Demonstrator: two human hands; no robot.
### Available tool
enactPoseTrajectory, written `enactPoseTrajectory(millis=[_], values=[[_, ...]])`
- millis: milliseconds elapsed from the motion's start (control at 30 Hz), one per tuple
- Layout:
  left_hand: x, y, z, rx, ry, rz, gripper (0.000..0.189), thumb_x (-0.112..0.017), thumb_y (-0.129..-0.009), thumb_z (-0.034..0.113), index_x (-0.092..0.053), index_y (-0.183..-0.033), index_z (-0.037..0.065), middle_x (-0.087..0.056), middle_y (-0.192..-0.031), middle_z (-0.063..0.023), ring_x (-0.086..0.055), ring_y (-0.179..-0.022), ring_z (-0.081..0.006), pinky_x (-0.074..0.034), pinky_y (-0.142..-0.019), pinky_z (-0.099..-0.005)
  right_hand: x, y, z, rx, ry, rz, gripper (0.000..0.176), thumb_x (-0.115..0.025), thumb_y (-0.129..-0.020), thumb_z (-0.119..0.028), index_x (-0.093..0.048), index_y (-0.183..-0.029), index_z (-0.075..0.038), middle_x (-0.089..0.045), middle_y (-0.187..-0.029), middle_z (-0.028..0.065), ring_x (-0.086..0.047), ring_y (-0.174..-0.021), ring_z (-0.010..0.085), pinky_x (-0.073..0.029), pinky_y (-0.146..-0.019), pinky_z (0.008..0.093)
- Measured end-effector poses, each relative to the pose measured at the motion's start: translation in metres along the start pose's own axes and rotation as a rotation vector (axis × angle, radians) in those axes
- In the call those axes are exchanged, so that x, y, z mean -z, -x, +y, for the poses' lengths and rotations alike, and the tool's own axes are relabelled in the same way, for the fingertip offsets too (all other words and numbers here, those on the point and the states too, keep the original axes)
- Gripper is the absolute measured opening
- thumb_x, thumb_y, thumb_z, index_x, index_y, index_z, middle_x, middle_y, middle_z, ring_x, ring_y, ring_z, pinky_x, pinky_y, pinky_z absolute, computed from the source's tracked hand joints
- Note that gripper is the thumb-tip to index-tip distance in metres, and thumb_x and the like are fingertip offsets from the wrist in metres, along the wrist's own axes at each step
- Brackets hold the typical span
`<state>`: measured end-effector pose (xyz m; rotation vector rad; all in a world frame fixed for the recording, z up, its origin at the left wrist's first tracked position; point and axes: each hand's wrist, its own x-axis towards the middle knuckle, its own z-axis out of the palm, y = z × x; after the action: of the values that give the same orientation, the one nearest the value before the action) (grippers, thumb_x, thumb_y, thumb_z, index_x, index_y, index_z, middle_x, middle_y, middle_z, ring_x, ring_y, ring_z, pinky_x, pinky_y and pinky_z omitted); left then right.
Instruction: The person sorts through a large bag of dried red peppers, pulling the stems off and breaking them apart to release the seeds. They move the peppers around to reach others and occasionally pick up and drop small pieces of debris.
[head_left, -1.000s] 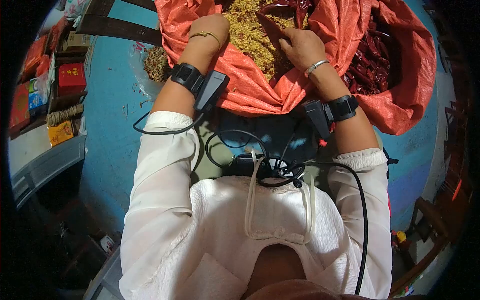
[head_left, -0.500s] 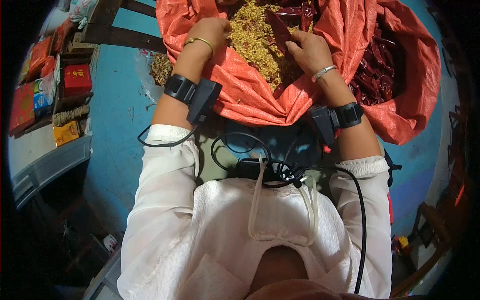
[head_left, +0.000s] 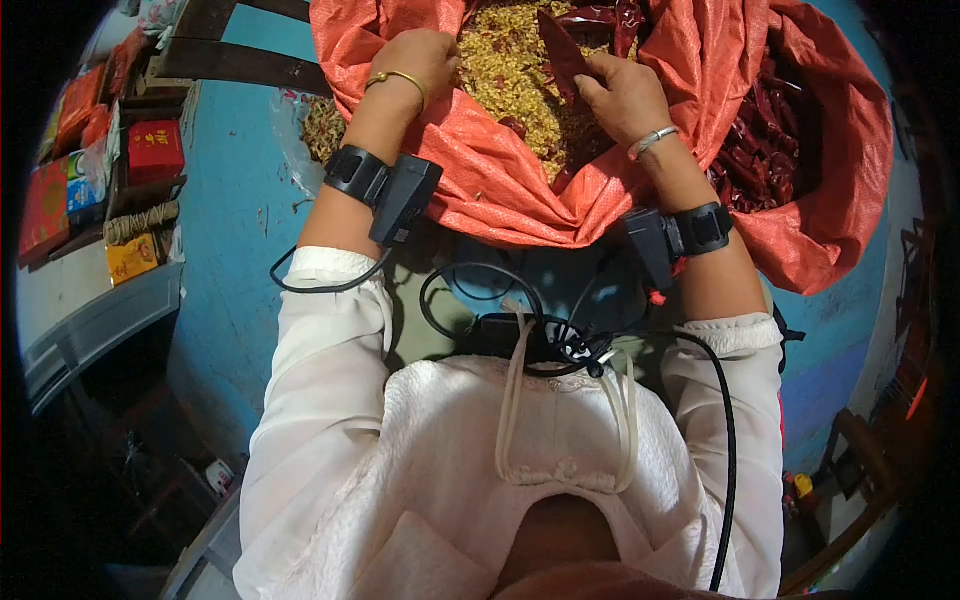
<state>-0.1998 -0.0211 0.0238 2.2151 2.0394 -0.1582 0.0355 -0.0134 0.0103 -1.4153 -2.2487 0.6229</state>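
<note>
An orange woven sack stands open in front of me, with yellow chili seeds and several dried red chilies inside. My right hand, at the sack's right side, is closed on a dried chili, with thumb and fingers pinching its lower end. It points up and left over the seeds. My left hand is over the sack's left edge with its fingers curled inward. Its fingertips are mostly hidden, so what they hold cannot be made out.
A second orange sack of whole dried chilies stands at the right. A clear plastic bag with dry brownish bits lies at the left, below a dark wooden slatted piece. Boxes fill a shelf further left. Black cables hang before me.
The chili in my right hand has tipped slightly more upright, and that hand has shifted a little right and down. My left hand has stayed nearly in place.
</note>
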Motion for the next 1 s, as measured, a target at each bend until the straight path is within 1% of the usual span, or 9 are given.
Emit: enactPoseTrajectory(millis=[67,167,200,333,400,567,633,767,1000], values=[[0.002,0.004,0.010,0.034,-0.140,-0.135,0.022,-0.056,-0.073,0.028,-0.064,-0.086,0.011,-0.060,-0.089,-0.0128,-0.058,-0.080,-0.0290,-0.046,-0.071,-0.0389,-0.003,-0.002,0.002,-0.001,0.019,-0.018,0.022,-0.053,-0.074,-0.026,-0.059,-0.082,-0.007,-0.059,-0.080,0.0163,-0.056,-0.077,0.0342,-0.045,-0.069,0.0424],[-0.011,0.004,0.020,0.117,-0.185,-0.099,0.023,-0.057,-0.073,0.027,-0.064,-0.087,0.010,-0.060,-0.089,-0.0128,-0.058,-0.081,-0.0284,-0.046,-0.071,-0.0388,-0.007,-0.002,0.000,0.006,0.027,-0.041,0.022,-0.053,-0.074,-0.026,-0.059,-0.083,-0.007,-0.059,-0.080,0.0163,-0.056,-0.077,0.0341,-0.045,-0.069,0.0424],[-0.012,0.000,0.021,0.115,-0.198,-0.193,0.022,-0.056,-0.073,0.027,-0.064,-0.087,0.011,-0.060,-0.090,-0.0126,-0.058,-0.081,-0.0279,-0.047,-0.071,-0.0382,-0.007,-0.003,-0.001,0.009,0.017,-0.039,0.022,-0.053,-0.074,-0.026,-0.059,-0.083,-0.007,-0.059,-0.080,0.0163,-0.056,-0.077,0.0341,-0.045,-0.069,0.0425],[-0.018,-0.008,0.017,0.083,-0.048,-0.131,0.022,-0.058,-0.073,0.027,-0.064,-0.086,0.011,-0.061,-0.088,-0.0122,-0.059,-0.079,-0.0280,-0.047,-0.070,-0.0366,-0.002,-0.005,0.000,-0.038,0.041,-0.100,0.022,-0.053,-0.074,-0.026,-0.060,-0.085,-0.007,-0.059,-0.080,0.0165,-0.056,-0.077,0.0342,-0.045,-0.069,0.0426],[-0.015,-0.010,0.009,0.031,0.217,0.033,0.022,-0.059,-0.073,0.026,-0.064,-0.087,0.010,-0.061,-0.085,-0.0116,-0.059,-0.078,-0.0276,-0.046,-0.069,-0.0356,-0.001,-0.003,0.002,-0.003,-0.010,-0.028,0.023,-0.053,-0.075,-0.026,-0.060,-0.087,-0.008,-0.059,-0.080,0.0168,-0.056,-0.077,0.0341,-0.044,-0.069,0.0425],[-0.010,-0.008,0.010,0.011,0.233,-0.035,0.022,-0.057,-0.075,0.027,-0.063,-0.090,0.011,-0.061,-0.085,-0.0115,-0.058,-0.079,-0.0266,-0.046,-0.071,-0.0359,0.002,-0.004,-0.002,-0.007,0.009,-0.045,0.024,-0.052,-0.075,-0.025,-0.060,-0.089,-0.008,-0.059,-0.081,0.0169,-0.056,-0.078,0.0340,-0.044,-0.070,0.0421],[-0.012,-0.007,0.011,0.007,0.015,-0.069,0.023,-0.055,-0.077,0.028,-0.063,-0.091,0.012,-0.061,-0.087,-0.0117,-0.058,-0.081,-0.0278,-0.045,-0.072,-0.0363,0.001,-0.003,-0.004,-0.017,-0.003,-0.048,0.024,-0.052,-0.075,-0.025,-0.060,-0.089,-0.007,-0.059,-0.082,0.0169,-0.056,-0.078,0.0339,-0.044,-0.070,0.0420],[-0.010,-0.011,0.012,0.012,0.036,-0.012,0.024,-0.053,-0.079,0.029,-0.062,-0.094,0.013,-0.061,-0.089,-0.0119,-0.057,-0.082,-0.0290,-0.045,-0.074,-0.0373,0.001,-0.003,-0.002,-0.012,0.047,-0.056,0.024,-0.053,-0.075,-0.025,-0.060,-0.088,-0.007,-0.060,-0.084,0.0167,-0.056,-0.079,0.0340,-0.045,-0.071,0.0417],[-0.029,-0.022,0.017,-0.020,0.199,0.079,0.028,-0.061,-0.073,0.025,-0.061,-0.096,0.009,-0.061,-0.088,-0.0133,-0.058,-0.080,-0.0273,-0.045,-0.073,-0.0350,0.000,-0.002,-0.003,-0.013,0.044,-0.055,0.023,-0.053,-0.075,-0.026,-0.060,-0.085,-0.006,-0.059,-0.082,0.0167,-0.056,-0.078,0.0340,-0.045,-0.070,0.0418]])
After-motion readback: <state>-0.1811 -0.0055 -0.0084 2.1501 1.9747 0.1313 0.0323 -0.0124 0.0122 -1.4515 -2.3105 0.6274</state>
